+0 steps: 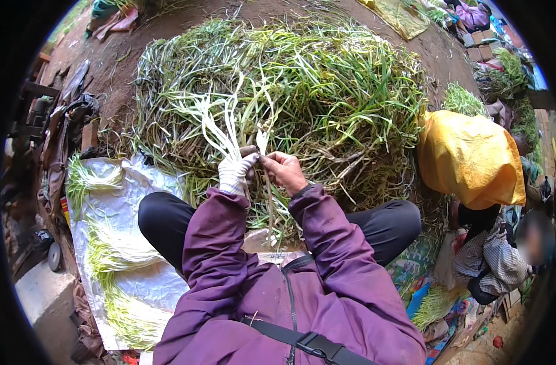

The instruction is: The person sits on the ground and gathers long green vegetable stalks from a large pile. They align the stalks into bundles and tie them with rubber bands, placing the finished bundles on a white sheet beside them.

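My left hand [237, 173], in a white glove with darker fingertips, holds a small bunch of pale, peeled stalks [221, 134] that fan upward. My bare right hand [283, 169] is beside it, thumb and forefinger pinching a leafy plant stalk [263, 139] where both hands' fingertips meet. A thin brownish strand hangs from there. Beyond my hands lies a large heap of long green leafy stalks [282, 82], with drier, brown matter along its near right side. On the left, bundles of cleaned pale stalks [123, 246] lie on a white plastic sheet [145, 283].
A yellow woven plastic sack [471, 157] stands right of the heap. A person in a checked garment [501, 260] is at the right, near more green stalks [435, 303]. Far left are a concrete block [45, 296] and dark plastic sheeting. Bare earth surrounds the heap.
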A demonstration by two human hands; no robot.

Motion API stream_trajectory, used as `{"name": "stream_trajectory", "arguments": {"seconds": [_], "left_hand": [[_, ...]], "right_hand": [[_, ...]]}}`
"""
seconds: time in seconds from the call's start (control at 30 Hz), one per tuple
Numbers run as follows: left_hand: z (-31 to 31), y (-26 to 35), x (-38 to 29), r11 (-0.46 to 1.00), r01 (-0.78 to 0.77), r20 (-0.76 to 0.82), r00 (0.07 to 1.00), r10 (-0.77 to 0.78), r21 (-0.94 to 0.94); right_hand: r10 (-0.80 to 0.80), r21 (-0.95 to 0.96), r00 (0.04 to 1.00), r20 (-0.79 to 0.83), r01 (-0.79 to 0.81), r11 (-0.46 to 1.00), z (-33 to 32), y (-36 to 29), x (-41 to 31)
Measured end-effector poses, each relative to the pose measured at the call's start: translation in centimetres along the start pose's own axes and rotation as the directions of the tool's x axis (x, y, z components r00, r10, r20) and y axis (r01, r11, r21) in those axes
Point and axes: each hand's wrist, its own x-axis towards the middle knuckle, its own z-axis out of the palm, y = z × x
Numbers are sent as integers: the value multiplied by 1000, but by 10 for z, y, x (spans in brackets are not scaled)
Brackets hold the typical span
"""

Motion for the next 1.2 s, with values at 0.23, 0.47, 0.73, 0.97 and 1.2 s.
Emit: {"name": "stream_trajectory", "arguments": {"seconds": [0.23,0.47,0.73,0.97,1.2], "left_hand": [[-2,-11,-10,998,-54,-17,998,54,-30],[-2,-30,-7,981,-111,-52,993,104,-159],[-7,47,-42,900,-342,-245,928,279,-269],[-37,21,-16,900,-424,-217,892,397,-97],[0,-16,-21,898,-439,-33,898,438,-30]], "right_hand": [[-177,-238,984,25,178,955,7,15,-18],[-161,50,978,-136,169,984,8,27,-20],[-116,-886,914,-390,-338,319,-60,62,-7],[-463,-964,854,-236,-144,225,-51,8,-39],[-530,-561,833,-157,366,742,38,4,-20]]}}
